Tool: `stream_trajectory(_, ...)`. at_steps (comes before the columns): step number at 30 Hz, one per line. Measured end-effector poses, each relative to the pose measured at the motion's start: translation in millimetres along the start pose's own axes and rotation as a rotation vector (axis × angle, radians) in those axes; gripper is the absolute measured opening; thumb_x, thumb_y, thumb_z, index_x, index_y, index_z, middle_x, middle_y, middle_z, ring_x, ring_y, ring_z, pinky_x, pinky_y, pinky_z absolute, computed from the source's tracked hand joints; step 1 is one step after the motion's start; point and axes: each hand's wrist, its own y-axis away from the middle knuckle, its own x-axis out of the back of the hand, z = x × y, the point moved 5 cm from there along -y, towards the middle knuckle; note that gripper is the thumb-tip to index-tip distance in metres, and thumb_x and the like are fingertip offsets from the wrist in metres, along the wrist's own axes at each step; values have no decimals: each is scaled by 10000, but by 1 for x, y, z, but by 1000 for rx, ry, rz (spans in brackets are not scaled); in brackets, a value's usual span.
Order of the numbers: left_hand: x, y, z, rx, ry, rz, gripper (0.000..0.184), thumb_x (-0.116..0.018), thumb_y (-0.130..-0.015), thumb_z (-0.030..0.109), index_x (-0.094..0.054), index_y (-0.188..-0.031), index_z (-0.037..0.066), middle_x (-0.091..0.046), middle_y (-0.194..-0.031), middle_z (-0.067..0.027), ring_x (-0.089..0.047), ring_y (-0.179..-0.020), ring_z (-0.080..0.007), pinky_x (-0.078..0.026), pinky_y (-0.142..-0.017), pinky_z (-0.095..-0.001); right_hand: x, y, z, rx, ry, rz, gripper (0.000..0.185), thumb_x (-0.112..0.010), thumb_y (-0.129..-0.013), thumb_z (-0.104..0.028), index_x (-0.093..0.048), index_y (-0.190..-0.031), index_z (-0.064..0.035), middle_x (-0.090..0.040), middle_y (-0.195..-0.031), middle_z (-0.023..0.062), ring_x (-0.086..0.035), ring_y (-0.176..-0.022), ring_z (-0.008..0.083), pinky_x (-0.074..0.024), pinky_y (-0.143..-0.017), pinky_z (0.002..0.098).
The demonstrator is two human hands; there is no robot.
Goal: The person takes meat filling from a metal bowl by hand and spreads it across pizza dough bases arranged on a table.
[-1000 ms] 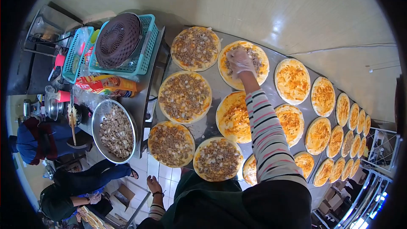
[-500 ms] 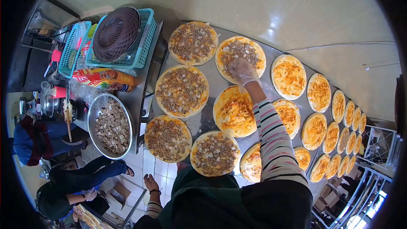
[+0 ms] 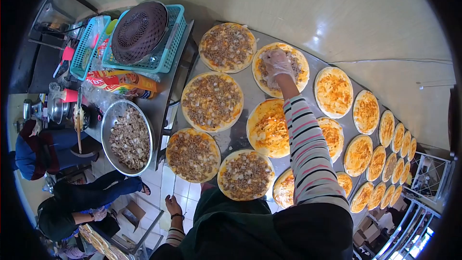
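Observation:
My right hand [image 3: 278,65], in a clear plastic glove, lies palm down on the meat topping of a round flatbread [image 3: 299,74] in the back row, its fingers partly spread over the crumbled meat. In front of that bread is one with orange sauce only [image 3: 263,127]. Breads topped with meat stand to the left, such as one at the middle left [image 3: 212,101] and one at the front edge [image 3: 246,175]. My left hand [image 3: 173,206], bare with a dark bracelet, hangs low beside my body, fingers apart and holding nothing.
A metal bowl of meat mix [image 3: 129,139] stands on the left side table, near a snack-like packet [image 3: 120,83] and a turquoise basket [image 3: 174,43] with a brown woven cover. Several sauced breads [image 3: 358,155] run right. Two other people are at lower left.
My right hand has shifted over the same bread, first toward its near edge, then back toward its middle. My left hand stays low. The view has shifted slightly.

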Motion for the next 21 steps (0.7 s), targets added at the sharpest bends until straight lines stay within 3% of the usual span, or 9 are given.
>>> stream_trajectory(3,-2,-14,-21,8,6,27,357,-430,-773,202,-400,-1026,-48,-457,-933,-184,-460,-812,-247,-367,-723,-313,3,0,-5,-52,45,-62,234,-406,-729,-221,-544,-848,-74,-505,-913,161,-476,-883,265,-368,-775,334)
stream_trajectory(5,3,-21,-23,-92,240,64,342,-425,-771,173,-398,-1020,-59,-454,-956,-184,-460,-837,-252,-361,-751,-315,23,10,-26,-61,142,-143,254,-381,-746,-231,-539,-861,-68,-504,-926,164,-474,-889,264,-362,-784,333)
stream_trajectory(8,30,-46,-17,-111,414,277,265,-412,-774,140,-449,-952,-52,-495,-889,-134,-460,-842,-209,-357,-769,-288,74,28,-72,-67,-361,-44,202,-479,-748,-214,-560,-815,-42,-559,-765,83,-539,-645,183,-434,-610,280)
stream_trajectory(10,63,-43,39,-15,743,279,254,-423,-783,206,-476,-940,13,-508,-808,-63,-471,-721,-109,-373,-559,-214,48,36,-115,61,-972,-163,132,-517,-720,-119,-552,-819,-38,-548,-717,47,-531,-641,120,-432,-548,217)
stream_trajectory(12,88,-51,82,-64,821,254,261,-421,-784,252,-487,-930,45,-512,-726,-32,-478,-647,-89,-355,-511,-201,85,85,-224,370,-1143,-326,112,-532,-696,-52,-552,-803,-28,-534,-704,20,-515,-636,69,-408,-522,172)
stream_trajectory(14,94,-63,105,-31,957,158,230,-432,-778,262,-472,-877,59,-531,-700,-38,-500,-610,-103,-367,-498,-205,91,121,-313,723,-945,-272,159,-546,-662,-44,-548,-818,-13,-539,-716,64,-528,-642,114,-425,-553,231)
stream_trajectory(17,83,-76,105,80,1071,55,163,-444,-774,224,-441,-815,66,-538,-676,-35,-512,-573,-105,-371,-476,-200,38,152,-415,940,-638,-287,203,-493,-710,-165,-544,-885,-75,-554,-778,77,-521,-730,238,-416,-652,315)
stream_trajectory(19,74,-83,103,99,1166,-53,124,-447,-776,197,-428,-797,77,-537,-655,-33,-524,-564,-111,-375,-464,-195,-20,150,-458,814,-163,-611,268,-434,-738,-233,-523,-955,-103,-543,-866,78,-503,-827,253,-407,-705,319)
stream_trajectory(21,68,-88,101,60,1241,-112,95,-444,-785,178,-417,-768,88,-531,-633,-36,-529,-551,-115,-379,-457,-193,-32,158,-489,732,-160,-582,276,-421,-740,-239,-515,-957,-97,-530,-902,85,-496,-861,255,-410,-715,321)
